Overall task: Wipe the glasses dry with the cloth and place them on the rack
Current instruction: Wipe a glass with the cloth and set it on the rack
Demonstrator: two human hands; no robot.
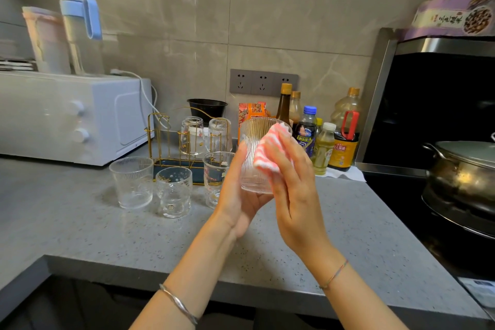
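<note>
My left hand (241,195) cups the glass (254,142) in curled fingers, just right of the rack (174,162). My right hand (292,182) grips the cloth (267,150), pressing it against the glass's side.

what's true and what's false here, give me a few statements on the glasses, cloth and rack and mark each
1. The left hand holds a ribbed glass above the counter. True.
2. The right hand holds the cloth against that glass. True.
3. The rack is empty. False: two upside-down glasses sit on it.
4. Only one glass stands on the counter by the rack. False: three upright glasses stand there.
</note>
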